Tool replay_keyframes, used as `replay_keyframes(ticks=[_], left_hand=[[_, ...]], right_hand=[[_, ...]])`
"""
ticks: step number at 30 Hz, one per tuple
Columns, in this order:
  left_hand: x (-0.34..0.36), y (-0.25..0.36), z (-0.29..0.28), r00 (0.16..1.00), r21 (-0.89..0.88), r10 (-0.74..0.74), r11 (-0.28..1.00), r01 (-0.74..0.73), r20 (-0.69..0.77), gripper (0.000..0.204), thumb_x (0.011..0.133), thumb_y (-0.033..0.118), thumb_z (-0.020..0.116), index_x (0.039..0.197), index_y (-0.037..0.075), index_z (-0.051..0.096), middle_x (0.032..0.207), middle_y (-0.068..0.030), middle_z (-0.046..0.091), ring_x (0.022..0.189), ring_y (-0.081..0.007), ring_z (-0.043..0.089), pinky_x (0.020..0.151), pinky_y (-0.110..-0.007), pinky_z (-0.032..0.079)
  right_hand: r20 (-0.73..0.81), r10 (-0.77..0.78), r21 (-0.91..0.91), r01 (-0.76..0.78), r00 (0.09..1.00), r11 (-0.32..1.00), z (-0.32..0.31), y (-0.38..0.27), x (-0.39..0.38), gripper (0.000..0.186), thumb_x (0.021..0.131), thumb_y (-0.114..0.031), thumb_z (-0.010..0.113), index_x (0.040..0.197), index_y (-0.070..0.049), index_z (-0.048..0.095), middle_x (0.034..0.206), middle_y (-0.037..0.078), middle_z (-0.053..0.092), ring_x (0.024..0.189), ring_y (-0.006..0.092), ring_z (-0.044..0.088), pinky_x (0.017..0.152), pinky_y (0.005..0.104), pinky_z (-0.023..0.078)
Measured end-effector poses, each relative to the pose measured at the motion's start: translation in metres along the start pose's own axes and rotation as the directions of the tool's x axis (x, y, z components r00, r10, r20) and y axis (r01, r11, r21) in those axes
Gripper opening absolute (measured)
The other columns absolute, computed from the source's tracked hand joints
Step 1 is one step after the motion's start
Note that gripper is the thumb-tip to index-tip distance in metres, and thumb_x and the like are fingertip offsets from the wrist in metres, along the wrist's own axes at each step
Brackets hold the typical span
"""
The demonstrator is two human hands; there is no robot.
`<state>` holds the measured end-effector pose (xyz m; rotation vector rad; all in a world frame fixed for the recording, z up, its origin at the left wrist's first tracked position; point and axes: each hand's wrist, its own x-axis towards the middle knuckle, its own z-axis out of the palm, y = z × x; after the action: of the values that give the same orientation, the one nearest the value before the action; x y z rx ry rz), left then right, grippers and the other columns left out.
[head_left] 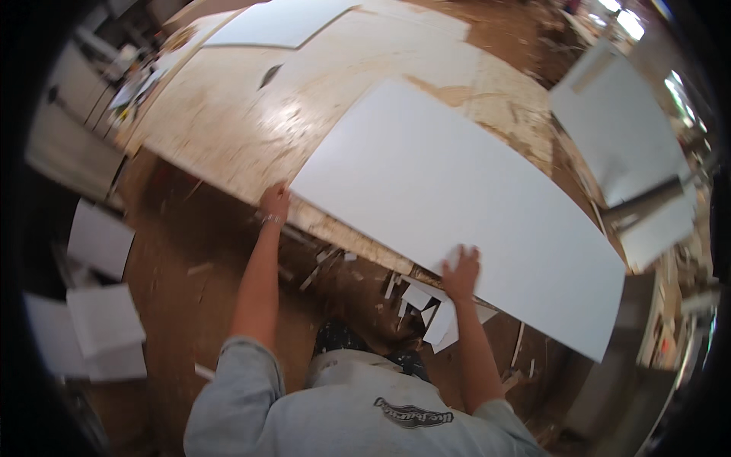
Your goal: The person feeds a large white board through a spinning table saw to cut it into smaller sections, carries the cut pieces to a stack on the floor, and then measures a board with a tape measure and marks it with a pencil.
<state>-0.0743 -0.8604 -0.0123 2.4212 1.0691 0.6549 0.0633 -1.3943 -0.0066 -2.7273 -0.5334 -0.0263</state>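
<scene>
A large white board lies at a slant on a worn wooden worktable, its right end sticking out past the table. At the board's near left corner my left hand is closed, fingers bent in at the corner and the table's edge; the grip itself is partly hidden. My right hand rests on the board's near edge, fingers spread over the white face. The palm's underside cannot be seen.
Another white sheet lies at the table's far left. White panels lean at the right, and more pale panels stand at lower left. White offcuts and scraps litter the brown floor below the near edge.
</scene>
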Motion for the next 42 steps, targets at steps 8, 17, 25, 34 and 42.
replay_keyframes(ticks=[8,17,25,34,42], left_hand=[[-0.007,-0.009,0.01,0.969,-0.49,-0.174,0.839,0.238,0.173,0.011,0.094,0.007,0.065,0.101,0.001,0.071,0.081,-0.0061,0.072,0.072,-0.0135,0.066,0.069,-0.031,0.054],[0.005,-0.031,0.039,0.856,-0.672,-0.393,0.536,0.51,0.336,0.013,0.094,0.001,0.069,0.104,-0.007,0.071,0.087,-0.0117,0.072,0.07,-0.0168,0.067,0.061,-0.031,0.058],[0.05,-0.048,0.001,0.797,-0.514,-0.111,0.71,0.482,0.594,0.008,0.089,0.002,0.074,0.093,-0.006,0.072,0.079,-0.0114,0.072,0.069,-0.0165,0.069,0.059,-0.029,0.056],[0.098,-0.072,-0.018,0.577,-0.278,0.125,0.943,0.185,0.807,0.024,0.087,0.029,0.074,0.088,0.005,0.075,0.076,-0.008,0.073,0.068,-0.0155,0.067,0.069,-0.033,0.054],[0.07,-0.104,-0.023,0.628,-0.469,0.383,0.883,-0.032,0.678,0.027,0.09,0.033,0.065,0.092,0.006,0.067,0.092,-0.0183,0.069,0.088,-0.0362,0.066,0.08,-0.047,0.051]], right_hand=[[0.213,0.175,-0.159,-0.143,0.961,0.977,-0.01,-0.062,0.029,0.085,0.098,-0.063,0.048,0.163,-0.014,0.023,0.164,0.035,0.013,0.154,0.0492,0.011,0.124,0.0557,0.016],[0.272,0.232,-0.207,-0.179,0.934,0.962,-0.009,-0.075,0.031,0.086,0.1,-0.064,0.043,0.164,-0.012,0.016,0.164,0.036,0.009,0.155,0.0489,0.008,0.125,0.0555,0.014],[0.183,0.17,-0.151,-0.144,0.968,0.978,0.001,-0.072,0.032,0.086,0.097,-0.058,0.055,0.16,-0.007,0.028,0.16,0.04,0.016,0.151,0.054,0.015,0.123,0.0581,0.017],[0.178,0.37,-0.164,-0.343,0.912,0.925,0.018,-0.103,0.056,0.085,0.095,-0.05,0.062,0.16,-0.007,0.028,0.159,0.04,0.02,0.151,0.0523,0.019,0.123,0.0544,0.022],[0.213,0.481,-0.71,-0.203,0.85,0.674,0.099,-0.142,0.074,0.058,0.109,-0.031,0.038,0.155,0.004,0.033,0.163,0.022,0.032,0.145,0.0515,0.031,0.124,0.0531,0.022]])
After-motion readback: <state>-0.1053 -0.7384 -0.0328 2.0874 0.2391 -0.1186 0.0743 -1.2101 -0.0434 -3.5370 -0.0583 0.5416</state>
